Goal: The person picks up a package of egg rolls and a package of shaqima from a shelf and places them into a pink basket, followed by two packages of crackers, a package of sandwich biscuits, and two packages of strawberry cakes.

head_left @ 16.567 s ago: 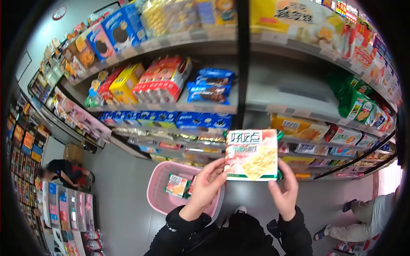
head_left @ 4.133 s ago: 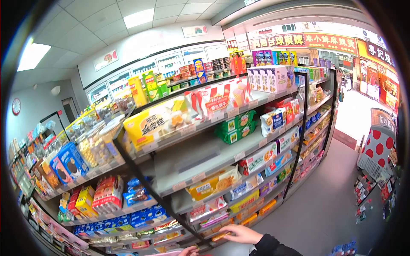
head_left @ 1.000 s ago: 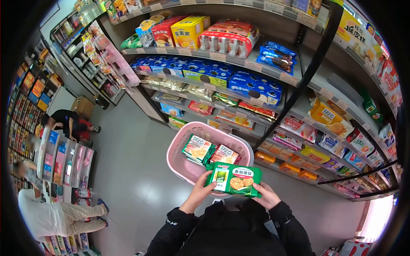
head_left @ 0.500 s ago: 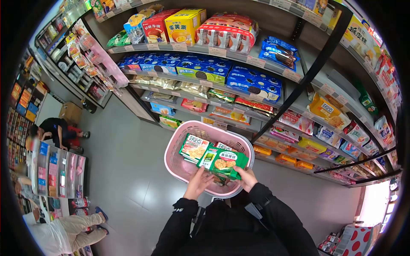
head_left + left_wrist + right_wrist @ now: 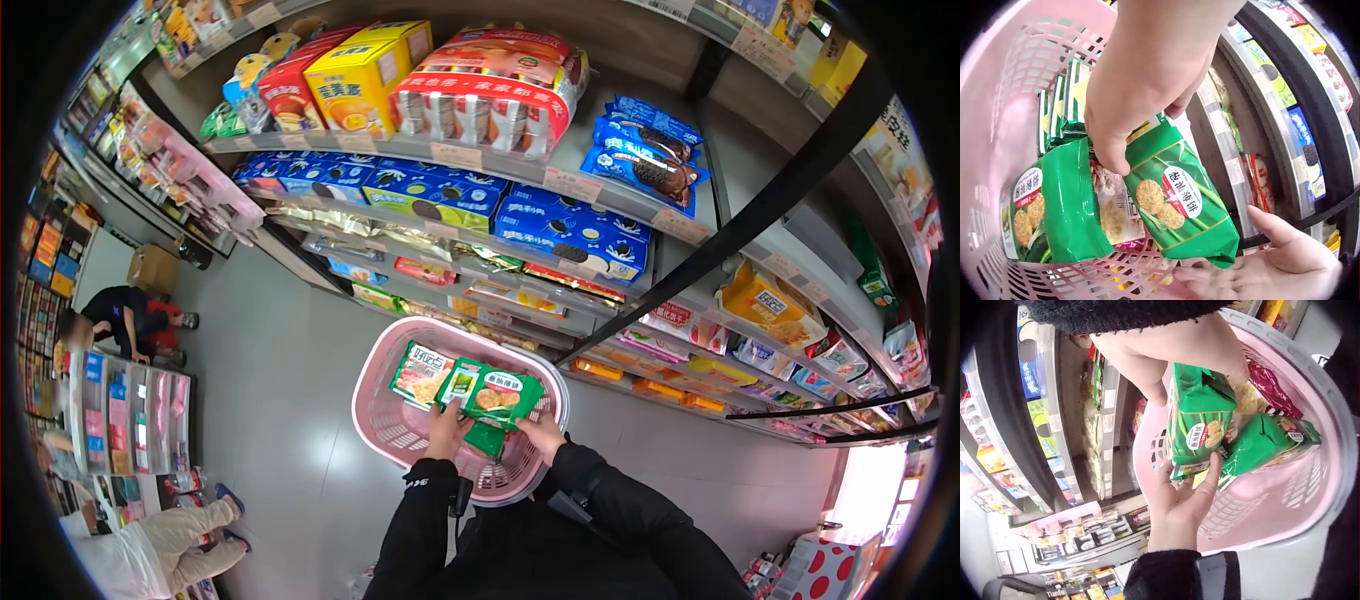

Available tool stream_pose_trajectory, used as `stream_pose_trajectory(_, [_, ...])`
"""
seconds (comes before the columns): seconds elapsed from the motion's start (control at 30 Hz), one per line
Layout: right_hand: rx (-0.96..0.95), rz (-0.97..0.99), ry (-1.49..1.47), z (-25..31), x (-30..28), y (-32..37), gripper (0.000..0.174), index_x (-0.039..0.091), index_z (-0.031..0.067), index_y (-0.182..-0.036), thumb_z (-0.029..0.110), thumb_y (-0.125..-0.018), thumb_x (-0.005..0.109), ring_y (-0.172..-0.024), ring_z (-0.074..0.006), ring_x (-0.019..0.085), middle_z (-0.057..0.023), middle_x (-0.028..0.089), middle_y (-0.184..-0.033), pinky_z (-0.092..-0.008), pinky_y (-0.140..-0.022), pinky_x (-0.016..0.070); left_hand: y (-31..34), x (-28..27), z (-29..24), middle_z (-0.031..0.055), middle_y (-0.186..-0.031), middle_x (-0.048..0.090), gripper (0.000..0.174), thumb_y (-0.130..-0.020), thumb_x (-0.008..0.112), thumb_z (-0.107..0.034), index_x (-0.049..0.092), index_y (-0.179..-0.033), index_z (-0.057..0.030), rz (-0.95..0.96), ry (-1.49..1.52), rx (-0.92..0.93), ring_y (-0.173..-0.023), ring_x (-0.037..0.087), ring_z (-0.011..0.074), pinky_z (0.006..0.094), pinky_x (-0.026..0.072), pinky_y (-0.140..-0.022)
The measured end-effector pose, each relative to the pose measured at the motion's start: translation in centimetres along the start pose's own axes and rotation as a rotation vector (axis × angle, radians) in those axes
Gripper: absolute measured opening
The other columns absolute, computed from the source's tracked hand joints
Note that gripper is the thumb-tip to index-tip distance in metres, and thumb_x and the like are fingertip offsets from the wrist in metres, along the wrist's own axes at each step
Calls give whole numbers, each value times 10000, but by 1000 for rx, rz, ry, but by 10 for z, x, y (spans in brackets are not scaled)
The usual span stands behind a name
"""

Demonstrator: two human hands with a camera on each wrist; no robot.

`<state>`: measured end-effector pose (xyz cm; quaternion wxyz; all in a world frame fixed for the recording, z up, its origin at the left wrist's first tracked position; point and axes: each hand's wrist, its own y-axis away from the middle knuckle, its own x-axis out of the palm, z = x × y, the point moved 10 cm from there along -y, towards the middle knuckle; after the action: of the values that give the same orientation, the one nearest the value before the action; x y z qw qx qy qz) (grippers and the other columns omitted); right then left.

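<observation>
A green pack of crackers (image 5: pixel 505 395) is over the pink plastic basket (image 5: pixel 360 400), tilted, with round crackers printed on its front. My left hand (image 5: pixel 447 430) pinches its left end, thumb (image 5: pixel 1113 156) on the face. My right hand (image 5: pixel 545 437) is at the other end, its thumb apart from the pack in the left wrist view and its fingers straight beside the wrapper. Inside the basket lie a second green cracker pack (image 5: pixel 1060 212), white-and-green biscuit packs (image 5: pixel 420 370) and, in the right wrist view, a dark red pack (image 5: pixel 1272 390).
Shelves ahead carry blue cookie boxes (image 5: pixel 570 235), a red-banded multipack (image 5: pixel 490 95), a yellow box (image 5: pixel 370 80) and blue cookie bags (image 5: pixel 645 155). A black shelf post (image 5: pixel 740 230) slants down at right. Grey floor (image 5: pixel 290 390) spreads left, with a seated person (image 5: pixel 125 320) and a display rack (image 5: pixel 135 410).
The shelf goods of earlier give way to the green cracker pack, carried from in front of my body forward and down into the basket's opening. My right thumb has come off its end.
</observation>
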<state>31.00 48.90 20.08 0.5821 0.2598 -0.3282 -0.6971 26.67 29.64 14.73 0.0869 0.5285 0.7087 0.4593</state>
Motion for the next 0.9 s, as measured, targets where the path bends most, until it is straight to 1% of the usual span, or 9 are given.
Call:
stream_pose_trajectory(0.07, [-214, 187, 116, 4, 14, -14, 454, 362, -83, -1110, 94, -737, 550, -924, -178, 487, -123, 489, -1032, -276, -784, 394, 1, 10, 3, 91, -903, 460, 311, -766, 529, -80, 363, -1029, -93, 21, 22, 10, -766, 500, 217, 334, 464, -654])
stream_pose_trajectory(0.1, [-112, 168, 216, -10, 11, -22, 430, 390, -47, -1110, 55, -717, 530, -941, -169, 480, -109, 498, -1027, -266, -798, 379, 0, 11, 6, 87, -904, 463, 302, -767, 525, -73, 366, -1024, -94, 22, -11, 19, -761, 502, 219, 336, 464, -653])
stream_pose_trajectory(0.3, [-114, 147, 222, -50, 8, -65, 374, 442, -42, -1059, 20, -696, 506, -939, -167, 483, -109, 513, -1002, -277, -784, 388, -8, 6, 26, 101, -911, 466, 292, -772, 454, -7, 336, -1025, -95, -65, -35, -90, -743, 505, 248, 397, 441, -659])
stream_pose_trajectory(0.4, [-179, 19, 304, -45, 4, -62, 373, 439, -42, -1064, 40, -708, 516, -951, -161, 478, -107, 506, -1026, -269, -770, 396, 0, 13, 12, 97, -900, 458, 325, -757, 462, 1, 326, -1038, -89, -89, -44, 0, -734, 497, 233, 387, 439, -655])
stream_pose_trajectory(0.53, [-154, 59, 233, -22, 5, -36, 366, 442, -37, -1068, 60, -724, 521, -930, -151, 480, -79, 504, -1010, -253, -750, 403, 22, 20, -1, 88, -876, 457, 346, -740, 461, 16, 333, -1050, -71, -52, -94, 9, -724, 487, 207, 374, 437, -646])
stream_pose_trajectory(0.67, [-47, 481, 68, 13, 27, 28, 355, 475, 25, -1077, 103, -737, 538, -865, -91, 488, -23, 516, -956, -214, -713, 409, 52, 35, -4, 94, -871, 500, 333, -739, 538, -37, 394, -1037, -4, 185, -163, 16, -754, 514, 180, 289, 442, -610])
stream_pose_trajectory(0.7, [-156, 530, 125, 19, 31, 35, 334, 485, 22, -1060, 116, -743, 534, -857, -92, 493, -24, 528, -937, -218, -715, 411, 73, 48, -11, 88, -866, 524, 312, -755, 542, -58, 421, -1035, 9, 327, -179, 19, -747, 537, 161, 248, 444, -597])
stream_pose_trajectory(0.8, [-443, 594, 208, 14, 34, 45, 311, 502, 13, -1023, 177, -762, 535, -821, -95, 503, -32, 551, -874, -239, -715, 423, 101, 44, -16, 79, -857, 541, 245, -750, 539, -50, 486, -980, 14, 438, -395, 86, -723, 546, 140, 221, 453, -593])
stream_pose_trajectory(0.9, [-506, 508, 338, 26, 34, 86, 347, 474, 7, -1049, 242, -797, 514, -794, -100, 505, -44, 546, -875, -242, -682, 436, 115, 38, -18, 74, -924, 554, 306, -777, 518, -63, 459, -1064, 27, 561, -750, 173, -790, 543, 122, 236, 449, -696])
